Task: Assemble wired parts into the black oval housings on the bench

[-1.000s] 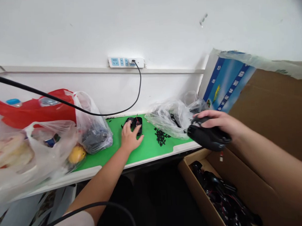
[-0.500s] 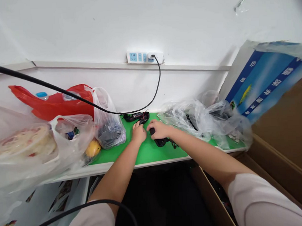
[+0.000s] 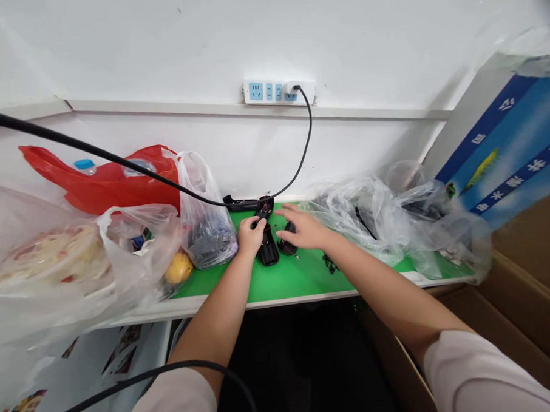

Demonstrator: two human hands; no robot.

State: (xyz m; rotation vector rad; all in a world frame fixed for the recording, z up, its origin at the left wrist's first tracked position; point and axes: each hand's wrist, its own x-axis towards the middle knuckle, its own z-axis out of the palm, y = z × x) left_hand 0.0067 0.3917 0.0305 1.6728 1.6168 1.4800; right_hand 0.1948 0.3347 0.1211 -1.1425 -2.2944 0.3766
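Note:
My left hand [image 3: 250, 236] has its fingers closed on a long black plastic casing [image 3: 268, 250], which lies at a slant on the green tabletop [image 3: 260, 287]. Thin red wires show near the casing's upper end. Fingers apart, my right hand [image 3: 305, 226] is over a small rounded black part [image 3: 286, 241]; its thumb seems to touch it, and no grip is visible. Behind my left hand, close to the wall, lies another black casing piece [image 3: 238, 204]. Several small black bits [image 3: 330, 264] lie beneath my right forearm.
Clear plastic bags [image 3: 366, 211] spread over the right side, beside a blue printed box [image 3: 505, 153]. On the left stand a red bag [image 3: 119, 191], a white bag [image 3: 207, 227] and a yellow fruit [image 3: 178, 268]. A black cable [image 3: 309, 134] hangs from the power strip [image 3: 270, 92].
My right hand has let go of a black part and opened. The long casing now shows beside my left hand. The view has shifted slightly, so the background sits differently.

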